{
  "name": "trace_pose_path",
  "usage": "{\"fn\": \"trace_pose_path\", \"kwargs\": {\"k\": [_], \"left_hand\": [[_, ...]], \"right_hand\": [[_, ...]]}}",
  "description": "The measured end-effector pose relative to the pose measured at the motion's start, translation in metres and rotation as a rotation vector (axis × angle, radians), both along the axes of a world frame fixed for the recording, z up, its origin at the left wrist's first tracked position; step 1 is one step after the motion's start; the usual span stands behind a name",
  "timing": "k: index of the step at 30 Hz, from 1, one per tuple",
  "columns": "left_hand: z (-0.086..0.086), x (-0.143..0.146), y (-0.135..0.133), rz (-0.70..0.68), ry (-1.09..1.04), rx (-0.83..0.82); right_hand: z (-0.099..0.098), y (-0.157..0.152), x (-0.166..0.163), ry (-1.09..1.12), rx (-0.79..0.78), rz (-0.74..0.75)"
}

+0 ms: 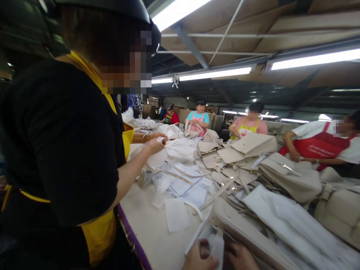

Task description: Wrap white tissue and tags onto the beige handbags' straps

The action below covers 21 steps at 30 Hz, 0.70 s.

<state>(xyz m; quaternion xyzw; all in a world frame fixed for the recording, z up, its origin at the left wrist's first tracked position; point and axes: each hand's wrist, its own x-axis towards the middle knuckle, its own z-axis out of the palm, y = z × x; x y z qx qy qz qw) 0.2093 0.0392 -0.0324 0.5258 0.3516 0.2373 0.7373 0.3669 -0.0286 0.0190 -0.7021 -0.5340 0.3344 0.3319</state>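
Beige is the bag [247,227] nearest to the person whose 2 hands I watch, and it lies just beyond these hands and to their right. Its long axis goes aslant over the table [149,217]: the far end is almost straight ahead of the hands, and from there the bag comes nearer while it goes to the right. I judge that this slant matters most here, because it makes the right hand [240,258] the nearer of the 2 to the long side. This hand is close to the dark gap below that side; its fingertips are hidden, so I cannot tell whether they hold something. The left hand [198,258] is bent around a white slip [218,245] and pinches it, with the thumb on the near part. The slip is between the 2 hands and points more or less away from the person, thus it does not follow the direction of the bag. Whether it touches the bag, I cannot tell. The hands are near each other but seem not to touch. Beyond them, to the left, lies a loose sheet [176,214]; past the bag, a long white wrap [295,217] runs almost parallel with it.
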Motion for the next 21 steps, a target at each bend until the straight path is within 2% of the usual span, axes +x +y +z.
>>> {"fn": "trace_pose_path", "kwargs": {"k": [4,10,16,21], "left_hand": [[0.013,-0.002,-0.015,0.057,-0.065,-0.064],[0.012,-0.002,-0.016,0.076,-0.036,0.0],[0.021,-0.004,-0.018,0.084,-0.006,-0.025],[0.018,-0.004,-0.016,0.094,-0.007,-0.052]], "right_hand": [[0.002,-0.003,-0.009,0.001,0.074,-0.028],[-0.001,-0.014,0.0,-0.172,-0.037,-0.146],[0.006,0.0,-0.01,-0.135,0.011,-0.071],[0.01,-0.002,-0.006,-0.065,-0.015,-0.016]]}}
